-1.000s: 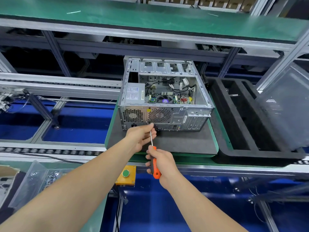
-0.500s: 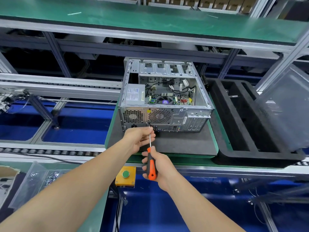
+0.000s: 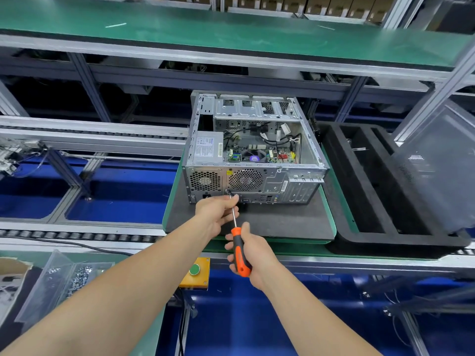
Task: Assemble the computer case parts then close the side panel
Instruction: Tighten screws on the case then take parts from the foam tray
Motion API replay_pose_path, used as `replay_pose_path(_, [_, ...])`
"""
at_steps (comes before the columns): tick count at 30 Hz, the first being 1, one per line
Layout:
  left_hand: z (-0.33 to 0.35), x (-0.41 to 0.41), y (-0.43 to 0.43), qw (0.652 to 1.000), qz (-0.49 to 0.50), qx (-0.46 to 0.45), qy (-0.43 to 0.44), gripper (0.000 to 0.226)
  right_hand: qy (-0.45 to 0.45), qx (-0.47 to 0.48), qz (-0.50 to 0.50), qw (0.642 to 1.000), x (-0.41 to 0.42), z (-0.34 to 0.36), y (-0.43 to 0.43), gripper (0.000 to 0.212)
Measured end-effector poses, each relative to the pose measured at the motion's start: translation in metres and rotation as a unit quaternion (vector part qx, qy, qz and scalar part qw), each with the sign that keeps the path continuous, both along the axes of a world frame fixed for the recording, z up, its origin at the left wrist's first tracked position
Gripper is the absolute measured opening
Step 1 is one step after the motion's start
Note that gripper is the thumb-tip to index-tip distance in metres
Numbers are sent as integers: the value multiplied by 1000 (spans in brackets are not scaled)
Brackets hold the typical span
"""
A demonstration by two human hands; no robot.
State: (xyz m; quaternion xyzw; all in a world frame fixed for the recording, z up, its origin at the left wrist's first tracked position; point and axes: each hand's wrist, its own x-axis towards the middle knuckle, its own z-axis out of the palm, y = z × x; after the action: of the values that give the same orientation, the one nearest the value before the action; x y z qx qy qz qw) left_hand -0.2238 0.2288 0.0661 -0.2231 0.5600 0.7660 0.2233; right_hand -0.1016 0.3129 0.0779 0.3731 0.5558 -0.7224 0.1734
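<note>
Head view, lower centre: our right hand (image 3: 253, 255) curls its fingers round the orange screwdriver (image 3: 237, 236); above it our left hand (image 3: 214, 211) pinches the shaft, tip at the rear of the open computer case (image 3: 257, 179), mid-frame on the surface (image 3: 282, 222); side panel (image 3: 437, 170) stands far right.

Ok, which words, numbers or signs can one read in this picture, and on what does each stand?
No word or number is legible.
Power supply label: print too small.
Yellow sticker on the computer case rear: a warning triangle, no words.
White sticker beside the slots: blurred.
White print on the side panel: blurred.
On the screwdriver handle: nothing legible.
</note>
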Motion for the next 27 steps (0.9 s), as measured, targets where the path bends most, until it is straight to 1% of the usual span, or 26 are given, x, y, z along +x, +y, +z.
replay_pose_path(2, [-1,-1,2,1000,6,-7,8,23,23,65,9,998,1,-3,-6,51])
replay_pose_path(3, [-1,-1,3,1000,8,-6,10,23,37,71,-5,997,1,-5,-8,48])
replay_pose_path(4, [-1,0,4,1000,10,-5,11,23,46,55,-25,997,0,-7,-9,44])
replay_pose_path(6, [0,2,3,1000,-3,6,6,21,46,-26,-50,997,-1,-7,-8,38])
replay_pose_path(8, [2,4,-2,997,-63,48,-13,14,43,-123,-47,990,0,-8,-3,40])
replay_pose_path(10, [3,4,-8,986,-118,113,-30,20,45,-198,-30,979,2,-9,3,43])
replay_pose_path(11, [3,3,-9,982,-128,133,-35,24,46,-213,-14,976,3,-9,7,45])
replay_pose_path(12, [4,3,-9,982,-130,135,-35,25,45,-208,4,977,3,-8,10,48])
replay_pose_path(13, [6,3,-8,983,-129,124,-32,24,39,-175,21,984,3,-7,12,53])
replay_pose_path(14, [8,4,-5,986,-125,109,-29,23,29,-121,32,992,2,-5,11,58])
replay_pose_path(16, [11,5,-1,989,-116,89,-24,20,15,1,14,1000,1,-4,4,61])
replay_pose_path(18, [10,5,2,991,-104,80,-22,17,41,102,-18,994,2,-10,-3,54])
replay_pose_path(19, [10,6,2,992,-99,76,-21,16,56,129,-26,990,3,-12,-5,49])
replay_pose_path(20, [11,7,2,993,-97,69,-18,16,62,128,-34,989,2,-12,-7,45])
replay_pose_path(21, [11,7,1,994,-97,58,-12,17,57,94,-41,993,2,-11,-7,44])
replay_pose_path(23, [17,6,-4,992,-123,6,1,20,37,-12,-43,998,1,-5,-8,48])
replay_pose_path(24, [24,5,-8,986,-157,-52,22,21,32,-46,-36,998,2,-4,-8,50])
replay_pose_path(25, [33,2,-13,966,-207,-142,69,24,29,-53,-24,998,2,-4,-8,52])
replay_pose_path(26, [43,-3,-18,921,-259,-254,141,28,26,-43,-12,999,3,-5,-8,52])
replay_pose_path(27, [54,-9,-23,854,-292,-364,231,34,26,-23,-3,999,3,-5,-8,52])
